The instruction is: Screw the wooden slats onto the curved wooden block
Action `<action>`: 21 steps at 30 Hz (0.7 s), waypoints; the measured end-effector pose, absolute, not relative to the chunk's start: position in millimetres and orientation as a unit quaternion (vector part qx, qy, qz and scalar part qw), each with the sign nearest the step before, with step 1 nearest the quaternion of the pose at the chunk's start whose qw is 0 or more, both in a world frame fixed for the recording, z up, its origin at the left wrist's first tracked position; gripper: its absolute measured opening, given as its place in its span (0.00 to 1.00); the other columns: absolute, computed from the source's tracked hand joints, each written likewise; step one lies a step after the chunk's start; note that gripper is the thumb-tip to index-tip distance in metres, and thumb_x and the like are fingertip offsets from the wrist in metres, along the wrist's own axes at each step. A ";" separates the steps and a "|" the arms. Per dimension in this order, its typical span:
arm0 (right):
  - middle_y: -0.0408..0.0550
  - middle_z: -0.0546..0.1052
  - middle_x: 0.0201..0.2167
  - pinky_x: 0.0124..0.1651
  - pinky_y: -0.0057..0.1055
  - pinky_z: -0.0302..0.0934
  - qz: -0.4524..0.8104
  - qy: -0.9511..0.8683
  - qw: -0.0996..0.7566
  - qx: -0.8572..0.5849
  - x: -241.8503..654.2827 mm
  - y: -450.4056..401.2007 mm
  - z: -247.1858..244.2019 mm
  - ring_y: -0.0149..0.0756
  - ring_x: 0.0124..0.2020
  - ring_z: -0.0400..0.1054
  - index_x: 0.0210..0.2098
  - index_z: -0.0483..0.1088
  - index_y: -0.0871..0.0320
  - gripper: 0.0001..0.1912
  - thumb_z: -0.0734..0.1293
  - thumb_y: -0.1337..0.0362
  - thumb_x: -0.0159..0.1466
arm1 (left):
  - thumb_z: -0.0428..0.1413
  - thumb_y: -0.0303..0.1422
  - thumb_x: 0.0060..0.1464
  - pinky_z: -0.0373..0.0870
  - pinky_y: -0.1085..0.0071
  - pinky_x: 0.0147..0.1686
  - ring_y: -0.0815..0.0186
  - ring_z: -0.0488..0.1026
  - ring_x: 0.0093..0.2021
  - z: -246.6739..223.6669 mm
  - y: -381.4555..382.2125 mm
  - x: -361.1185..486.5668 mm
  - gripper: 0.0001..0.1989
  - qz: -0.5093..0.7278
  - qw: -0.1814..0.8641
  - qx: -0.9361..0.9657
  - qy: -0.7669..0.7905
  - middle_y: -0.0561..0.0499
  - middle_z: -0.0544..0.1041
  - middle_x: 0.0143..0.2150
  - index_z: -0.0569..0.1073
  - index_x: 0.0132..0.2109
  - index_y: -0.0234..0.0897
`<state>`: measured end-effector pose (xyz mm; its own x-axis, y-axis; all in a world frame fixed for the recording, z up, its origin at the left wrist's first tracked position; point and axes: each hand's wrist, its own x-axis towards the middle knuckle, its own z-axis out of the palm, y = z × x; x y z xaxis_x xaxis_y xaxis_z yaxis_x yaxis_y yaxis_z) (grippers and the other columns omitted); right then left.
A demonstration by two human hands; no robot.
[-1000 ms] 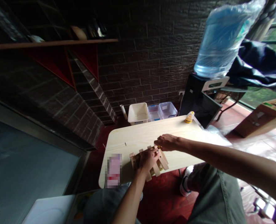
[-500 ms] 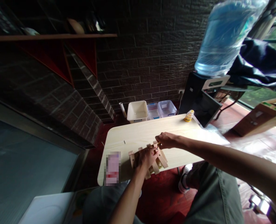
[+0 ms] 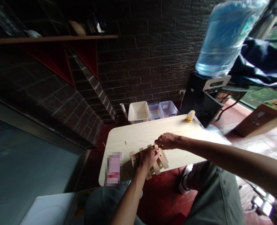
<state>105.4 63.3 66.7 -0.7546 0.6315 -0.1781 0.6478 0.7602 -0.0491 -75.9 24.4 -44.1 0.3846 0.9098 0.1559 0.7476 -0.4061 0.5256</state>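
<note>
A small wooden slatted frame (image 3: 156, 168) lies near the front edge of the table, pale slats across it with dark dots that look like screw heads. My left hand (image 3: 149, 157) rests over its middle, fingers curled on the slats and fingertips near a small dark spot close to the far end. Just beyond those fingertips, my right hand (image 3: 167, 141) is closed around a small yellow-and-dark tool (image 3: 160, 145), mostly hidden by the fingers; its kind is not clear. The two hands nearly meet at the frame's far right corner.
On the pale table (image 3: 129, 134) are a small screw-like piece (image 3: 126, 142), a blurred pink packet (image 3: 113, 168) at left and a yellow-labelled bottle (image 3: 190, 116) at the back right. Behind stand a cream bin (image 3: 138, 112), clear boxes (image 3: 168, 109) and a water dispenser (image 3: 194, 93).
My right hand has turned slightly at the wrist, and its fingers now cover more of the yellow tool. My left hand and the wooden frame stay put.
</note>
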 end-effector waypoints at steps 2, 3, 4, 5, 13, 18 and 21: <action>0.52 0.79 0.36 0.35 0.30 0.60 -0.069 0.929 0.075 0.355 103.8 65.5 63.9 0.40 0.36 0.74 0.45 0.72 0.58 0.13 0.64 0.62 0.62 | 0.57 0.36 0.57 0.67 0.69 0.46 0.65 0.76 0.38 -44.1 24.9 -76.3 0.11 0.208 0.192 0.807 0.518 0.50 0.80 0.39 0.78 0.47 0.43; 0.52 0.79 0.36 0.35 0.30 0.60 -0.076 0.925 0.077 0.363 103.2 66.2 63.1 0.40 0.36 0.74 0.44 0.72 0.58 0.13 0.65 0.62 0.62 | 0.57 0.36 0.57 0.67 0.69 0.45 0.65 0.76 0.38 -44.0 25.1 -76.3 0.11 0.203 0.195 0.806 0.521 0.50 0.80 0.39 0.78 0.47 0.43; 0.52 0.79 0.36 0.35 0.29 0.60 -0.082 0.921 0.081 0.373 102.6 66.5 63.1 0.40 0.36 0.74 0.44 0.72 0.58 0.13 0.65 0.61 0.61 | 0.57 0.36 0.56 0.67 0.69 0.45 0.64 0.76 0.38 -43.8 25.1 -76.3 0.11 0.197 0.197 0.804 0.525 0.50 0.80 0.39 0.78 0.46 0.43; 0.52 0.79 0.35 0.34 0.29 0.60 -0.087 0.916 0.084 0.382 102.3 66.4 63.7 0.40 0.36 0.74 0.44 0.72 0.58 0.13 0.66 0.61 0.61 | 0.57 0.37 0.56 0.67 0.69 0.45 0.64 0.75 0.38 -43.6 25.2 -76.1 0.12 0.191 0.198 0.803 0.529 0.49 0.80 0.39 0.78 0.46 0.43; 0.53 0.79 0.36 0.33 0.28 0.60 -0.086 0.900 0.086 0.419 103.6 57.5 74.6 0.40 0.35 0.74 0.47 0.71 0.59 0.16 0.66 0.59 0.61 | 0.55 0.37 0.58 0.65 0.70 0.41 0.65 0.74 0.35 -37.1 24.0 -73.5 0.11 0.193 0.193 0.805 0.527 0.50 0.80 0.36 0.79 0.44 0.43; 0.52 0.78 0.40 0.31 0.28 0.59 -0.048 0.929 0.091 0.355 106.8 58.4 76.5 0.39 0.36 0.73 0.49 0.70 0.58 0.17 0.66 0.65 0.59 | 0.53 0.39 0.60 0.63 0.73 0.36 0.68 0.71 0.30 -32.9 22.7 -76.4 0.12 0.191 0.200 0.812 0.514 0.52 0.77 0.30 0.78 0.45 0.41; 0.50 0.78 0.39 0.31 0.28 0.58 -0.024 0.939 0.090 0.331 108.9 58.6 75.5 0.37 0.35 0.72 0.48 0.70 0.56 0.15 0.63 0.67 0.60 | 0.53 0.39 0.60 0.63 0.72 0.36 0.67 0.72 0.31 -34.1 21.8 -76.9 0.12 0.199 0.187 0.817 0.509 0.52 0.77 0.30 0.78 0.45 0.43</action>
<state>108.9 58.6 75.5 -0.7649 0.6172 -0.1845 0.6259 0.7798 0.0138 -76.9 21.8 -34.1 0.4034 0.9050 0.1351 0.7564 -0.4129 0.5073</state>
